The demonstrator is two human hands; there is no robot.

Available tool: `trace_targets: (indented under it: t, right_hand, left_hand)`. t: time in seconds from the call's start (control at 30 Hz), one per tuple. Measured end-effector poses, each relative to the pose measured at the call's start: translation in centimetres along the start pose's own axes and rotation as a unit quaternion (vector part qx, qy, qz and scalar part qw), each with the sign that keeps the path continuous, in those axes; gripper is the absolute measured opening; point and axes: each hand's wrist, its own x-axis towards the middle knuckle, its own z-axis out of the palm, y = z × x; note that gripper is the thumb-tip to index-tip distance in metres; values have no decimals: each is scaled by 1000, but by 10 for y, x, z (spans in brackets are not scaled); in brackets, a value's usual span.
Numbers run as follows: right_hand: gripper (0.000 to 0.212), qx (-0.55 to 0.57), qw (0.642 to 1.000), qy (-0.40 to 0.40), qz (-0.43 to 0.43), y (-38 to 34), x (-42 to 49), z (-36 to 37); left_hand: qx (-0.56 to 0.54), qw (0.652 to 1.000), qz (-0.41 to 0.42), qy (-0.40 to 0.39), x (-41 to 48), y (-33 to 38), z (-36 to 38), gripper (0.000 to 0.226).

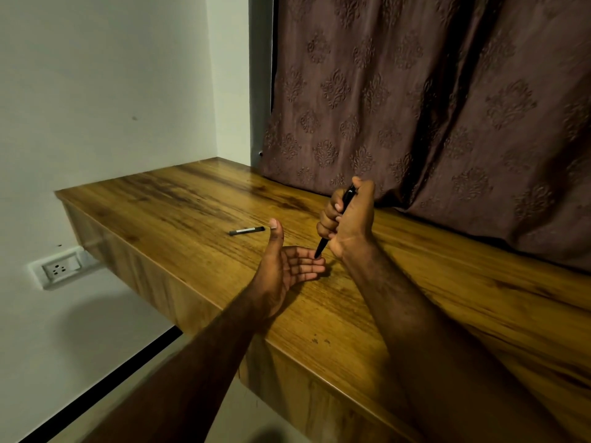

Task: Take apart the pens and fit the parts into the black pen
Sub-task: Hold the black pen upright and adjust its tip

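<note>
My right hand [347, 219] grips a black pen [323, 246] in a fist, nearly upright, tip pointing down. The pen's top end shows above my fingers. Its tip touches the fingers of my left hand [289, 266], which lies palm up on the wooden table [192, 219] with straight fingers and the thumb raised. A second, dark grey pen [247, 231] with a pale band lies flat on the table, left of and beyond my left thumb, apart from both hands.
A brown patterned curtain [431, 107] hangs along the table's far edge, just behind my right hand. The table's left edge drops off beside a white wall with a socket [60, 268]. Bare tabletop stretches to the far left corner.
</note>
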Motion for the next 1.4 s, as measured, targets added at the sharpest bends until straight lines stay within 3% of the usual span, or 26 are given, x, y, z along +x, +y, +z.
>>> trace_targets:
  t: [1.4]
  right_hand:
    - [54,5,1000,2,4,-1,0,-1]
  left_hand:
    - [4,1000,2,1,0,1,1,111]
